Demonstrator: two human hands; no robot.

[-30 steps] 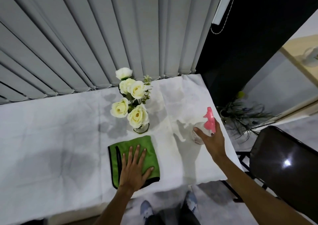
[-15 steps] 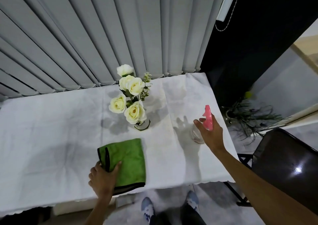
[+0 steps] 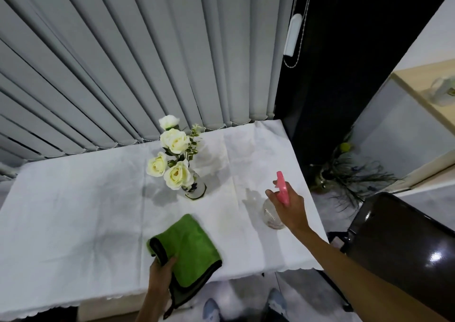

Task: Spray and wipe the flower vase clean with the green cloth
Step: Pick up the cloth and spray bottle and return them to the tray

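Observation:
A small white vase [image 3: 195, 190] with a dark pattern holds several cream roses [image 3: 175, 159] near the middle of the white-clothed table [image 3: 73, 213]. The green cloth [image 3: 190, 246] with a black edge is lifted off the table at the front, one corner drooping over the edge; my left hand [image 3: 161, 273] grips its left side. To the right stands a clear spray bottle [image 3: 272, 214] with a pink trigger head [image 3: 282, 190]. My right hand [image 3: 290, 208] is closed around the bottle's neck, a finger in front of the trigger.
Grey vertical blinds [image 3: 123, 63] hang right behind the table. A glossy dark chair [image 3: 398, 245] stands at the right, close to my right forearm. A dark floor plant [image 3: 349, 176] sits beyond the table's right edge. My shoes [image 3: 211, 310] show below the front edge.
My left hand went from pressing flat on the cloth to gripping its left edge and lifting it off the table. My right hand stayed on the spray bottle.

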